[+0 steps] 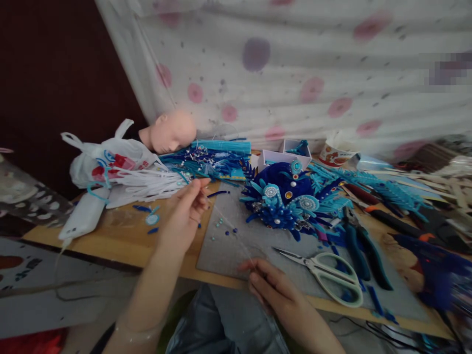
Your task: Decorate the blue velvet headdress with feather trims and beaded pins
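My left hand (184, 209) is raised over the left side of the grey felt mat (224, 246), its fingertips pinched on a thin, nearly clear thread (230, 231). The thread runs down and right to my right hand (275, 287), which pinches its other end at the mat's front edge. Small beads (220, 223) lie scattered on the mat under the thread. A blue beaded headpiece (285, 199) with round ornaments sits just beyond, right of centre.
Pale green scissors (326, 275) lie right of my right hand, blue-handled pliers (359, 248) beside them. A mannequin head (171, 130), a white plastic bag (106, 160), small boxes (283, 157) and a paper cup (334, 155) line the back. A spotted cloth hangs behind.
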Demonstrator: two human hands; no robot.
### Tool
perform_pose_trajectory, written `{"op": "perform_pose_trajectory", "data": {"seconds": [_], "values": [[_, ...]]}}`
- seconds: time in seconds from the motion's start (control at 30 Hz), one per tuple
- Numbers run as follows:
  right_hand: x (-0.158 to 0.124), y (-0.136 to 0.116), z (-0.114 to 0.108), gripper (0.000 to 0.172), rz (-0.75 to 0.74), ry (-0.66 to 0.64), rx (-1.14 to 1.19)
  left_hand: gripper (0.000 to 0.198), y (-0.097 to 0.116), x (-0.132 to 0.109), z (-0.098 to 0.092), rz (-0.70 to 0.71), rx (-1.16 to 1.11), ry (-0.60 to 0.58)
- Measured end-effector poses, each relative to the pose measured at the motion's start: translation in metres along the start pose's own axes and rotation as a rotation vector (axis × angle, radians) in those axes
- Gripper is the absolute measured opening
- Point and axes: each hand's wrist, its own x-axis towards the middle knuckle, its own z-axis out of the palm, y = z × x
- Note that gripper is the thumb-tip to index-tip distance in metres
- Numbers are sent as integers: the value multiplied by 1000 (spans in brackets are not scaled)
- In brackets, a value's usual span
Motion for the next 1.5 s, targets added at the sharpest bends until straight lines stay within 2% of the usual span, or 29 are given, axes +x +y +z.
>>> {"op": "perform_pose_trajectory", "data": {"seconds": [0.1,0.27,0.5,0.57,0.67,0.73,0.87,0.97,1.03,1.1,1.17,1.23,1.27,1.37,1.43,1.5], "values": [[-11,0,-8,49,67,-28,70,25,1,1,-2,-13,26,62],[-13,-3,-15,53,58,39,127,37,-20,-13,-2,-151,79,67],[-7,1,-13,53,0,150,92,39,-33,-27,-6,-189,259,-74],[-5,3,-11,54,-59,265,79,42,-36,-30,-8,-187,346,-102],[-6,4,-10,51,-174,526,80,44,-47,-34,-11,-184,514,-123],[-8,4,-11,46,-220,589,85,39,-58,-37,-12,-157,586,-116],[-13,1,-10,43,-245,568,79,26,-78,-36,-15,-63,725,-94],[-12,-1,-6,46,-243,552,65,20,-83,-30,-17,14,861,-59],[-11,-1,-4,48,-231,528,59,22,-81,-27,-18,58,946,-30],[-8,-1,0,47,-218,490,53,32,-77,-28,-16,134,1046,27],[-4,-2,7,45,-211,448,48,38,-69,-33,-14,285,1147,105],[3,-4,16,42,-208,434,33,31,-59,-43,-11,415,1174,109],[8,-5,22,40,-210,423,12,30,-53,-48,-10,417,1142,60],[25,-8,42,35,-251,335,-136,32,-36,-60,-13,218,996,-141],[36,-9,54,33,-268,238,-254,31,-26,-58,-22,137,983,-145],[42,-8,62,33,-254,185,-351,35,-18,-49,-37,154,1051,-67]]}}
